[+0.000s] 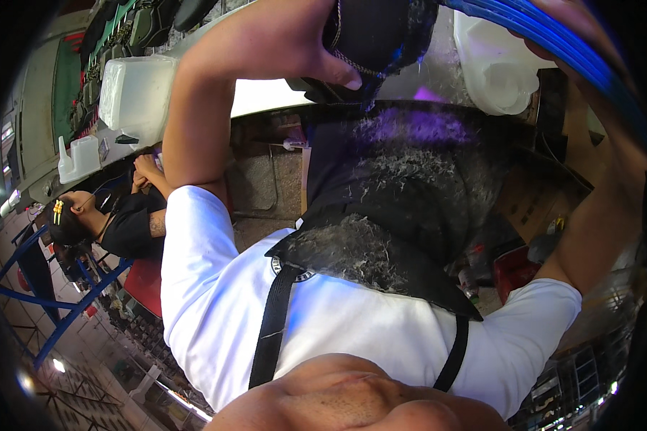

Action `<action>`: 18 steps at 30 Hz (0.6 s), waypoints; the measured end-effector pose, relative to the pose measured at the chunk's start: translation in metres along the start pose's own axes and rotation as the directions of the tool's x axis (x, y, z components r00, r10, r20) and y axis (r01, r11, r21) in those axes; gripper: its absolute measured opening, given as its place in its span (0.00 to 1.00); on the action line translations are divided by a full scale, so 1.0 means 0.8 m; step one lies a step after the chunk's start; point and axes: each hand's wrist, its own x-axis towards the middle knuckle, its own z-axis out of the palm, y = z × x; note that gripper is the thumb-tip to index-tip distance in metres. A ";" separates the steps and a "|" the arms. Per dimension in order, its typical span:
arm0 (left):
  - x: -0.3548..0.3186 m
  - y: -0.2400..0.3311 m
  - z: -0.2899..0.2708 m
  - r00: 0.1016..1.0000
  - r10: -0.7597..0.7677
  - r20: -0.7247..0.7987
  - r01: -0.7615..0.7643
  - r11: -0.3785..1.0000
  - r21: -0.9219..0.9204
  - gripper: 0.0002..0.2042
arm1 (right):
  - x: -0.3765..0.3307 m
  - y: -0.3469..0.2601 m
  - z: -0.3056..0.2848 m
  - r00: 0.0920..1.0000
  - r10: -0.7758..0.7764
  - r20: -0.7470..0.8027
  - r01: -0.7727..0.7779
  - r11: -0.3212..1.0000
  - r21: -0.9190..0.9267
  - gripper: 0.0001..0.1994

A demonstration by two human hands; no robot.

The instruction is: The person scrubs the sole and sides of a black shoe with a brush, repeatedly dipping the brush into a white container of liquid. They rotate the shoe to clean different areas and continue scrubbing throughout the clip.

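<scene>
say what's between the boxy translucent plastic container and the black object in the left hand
The left forearm, then a bright white surface, in the head view.

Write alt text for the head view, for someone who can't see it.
A person's left fingers hold a black, cord-trimmed item; the right fingers are partly hidden by a glossy blue, ribbed, curved band. Pale fluff clings to their black apron, worn over a white short-sleeved shirt. A co-worker in black is at left.

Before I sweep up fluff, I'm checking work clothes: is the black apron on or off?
On: the black apron overlaps the white shirt, and its two straps run over it.
</scene>
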 end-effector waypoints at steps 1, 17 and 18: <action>0.001 0.001 0.000 1.000 -0.008 0.006 0.008 1.000 -0.013 0.64 | -0.005 -0.004 0.003 0.999 0.032 -0.032 -0.033 0.999 -0.012 0.14; 0.004 -0.026 -0.006 0.998 -0.049 -0.028 0.045 0.991 -0.127 0.62 | -0.077 0.003 0.068 0.950 0.117 -0.289 -0.150 0.984 -0.093 0.12; 0.009 -0.030 -0.004 0.999 -0.020 -0.030 0.017 0.997 -0.081 0.62 | -0.082 0.003 0.072 0.946 0.129 -0.297 -0.166 0.980 -0.105 0.11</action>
